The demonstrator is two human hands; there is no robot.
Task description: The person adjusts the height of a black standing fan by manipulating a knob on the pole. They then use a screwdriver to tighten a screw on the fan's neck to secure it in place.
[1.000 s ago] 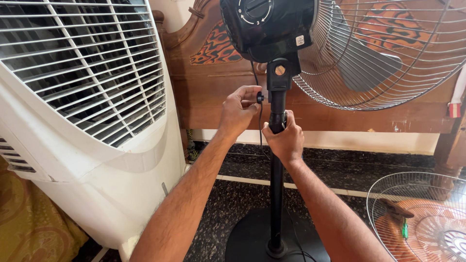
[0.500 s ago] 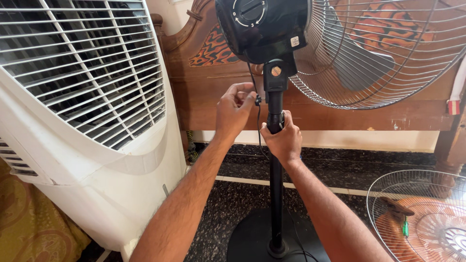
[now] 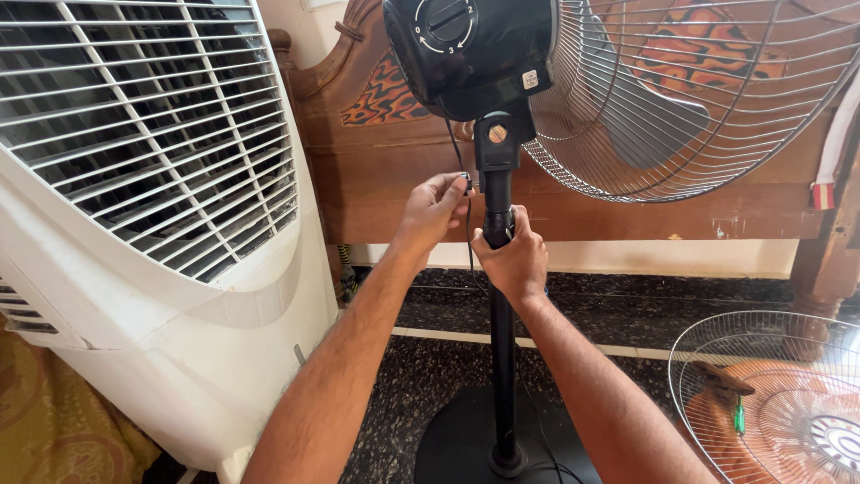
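Note:
A black pedestal fan stands in front of me, its motor housing (image 3: 470, 54) with a round dial at the top and its wire rear guard (image 3: 699, 99) with grey blades to the right. My right hand (image 3: 511, 260) is wrapped around the black pole (image 3: 503, 376) just below the neck joint. My left hand (image 3: 436, 211) pinches a small knob on the left side of the neck, next to the thin black cord (image 3: 469, 242). The pole runs down into a round black base (image 3: 466, 444).
A large white air cooler (image 3: 152, 224) with a slatted grille fills the left. A carved wooden headboard (image 3: 376, 170) stands behind the fan. A loose wire fan guard (image 3: 770, 403) lies on the dark speckled floor at the lower right.
My view has shifted slightly, so the fan and both hands sit a little left and higher in frame. Both hands keep their hold on the knob and the pole.

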